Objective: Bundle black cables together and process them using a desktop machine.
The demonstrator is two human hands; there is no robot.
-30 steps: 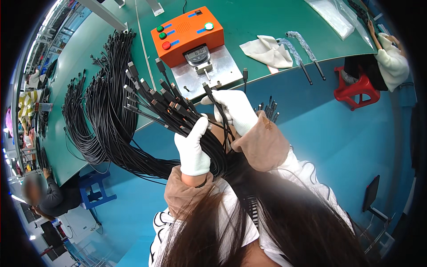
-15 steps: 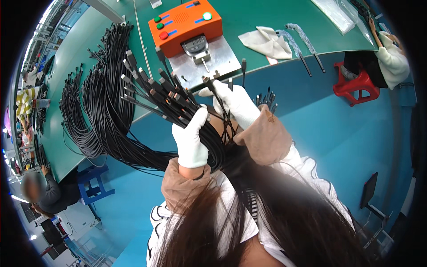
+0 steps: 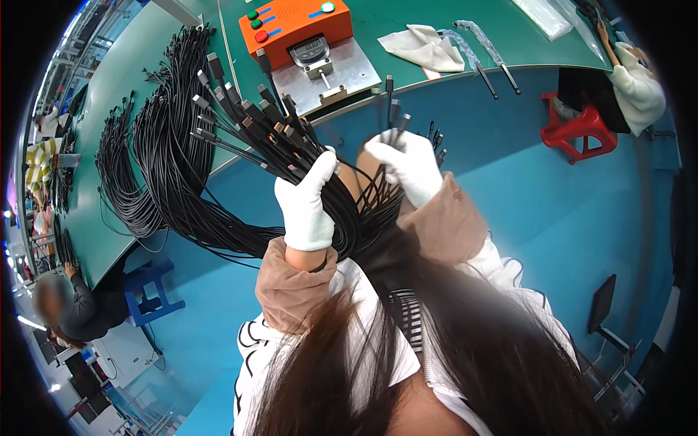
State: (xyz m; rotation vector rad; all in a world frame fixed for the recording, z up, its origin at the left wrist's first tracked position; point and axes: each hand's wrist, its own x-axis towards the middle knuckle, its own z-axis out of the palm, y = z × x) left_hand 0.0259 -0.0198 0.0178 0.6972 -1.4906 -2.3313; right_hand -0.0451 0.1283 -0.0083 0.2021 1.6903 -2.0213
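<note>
My left hand (image 3: 305, 203), in a white glove, is wrapped round a thick bundle of black cables (image 3: 273, 134). Their plugs fan out toward the table, and the cables hang in a loop over my lap. To its right my gloved right hand (image 3: 413, 166) is closed on a few black cables, whose plugs (image 3: 396, 120) stick up past the fingers. Just beyond the hands, at the table edge, is an orange box (image 3: 294, 29) with coloured buttons. A metal plate (image 3: 327, 76) with a small digital gauge (image 3: 310, 51) sits in front of it.
A large heap of black cables (image 3: 163, 145) lies on the green table (image 3: 123, 65) at left. A white cloth (image 3: 422, 47) and two plastic-wrapped rods (image 3: 480, 54) lie at right. A red stool (image 3: 578, 131), a blue stool (image 3: 153, 291) and other people are farther off.
My right hand has drawn back from the metal plate, toward me and to the right, with cables in it. My left hand still grips the bundle.
</note>
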